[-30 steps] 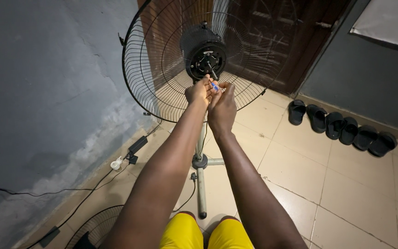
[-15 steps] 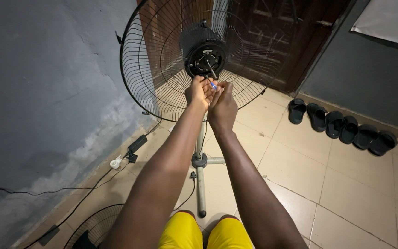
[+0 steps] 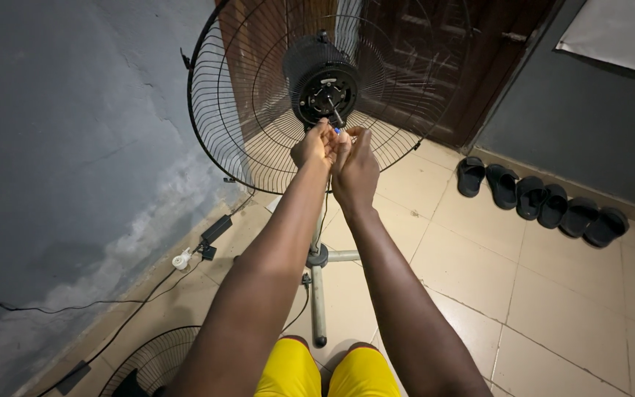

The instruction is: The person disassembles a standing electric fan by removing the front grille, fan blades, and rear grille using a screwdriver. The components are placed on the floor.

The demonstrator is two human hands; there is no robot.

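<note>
— Both hands have crept a little higher since a second ago, haven't they?

— Yes, and the fan has slid slightly left in view. The small blue thing [image 3: 339,131] now sits just under the bare shaft [image 3: 336,117] that sticks out of the motor hub [image 3: 326,92].

— Who is holding it?

— The left hand [image 3: 314,145] and the right hand [image 3: 355,165] meet around it, fingers curled in close, pinching it between the fingertips. Too little of it shows to tell what it is.

— How far along does the job look?

— I'd say midway. No blade is on the shaft, only the rear wire guard [image 3: 244,110] is up, and another guard [image 3: 152,360] lies on the floor by the yellow shorts [image 3: 325,367]. So the blade and front guard look left to fit.

— And around it?

— The stand's pole [image 3: 317,294], cables and an adapter [image 3: 216,229] along the wall, black slippers [image 3: 542,202] near a dark door [image 3: 442,66].
</note>
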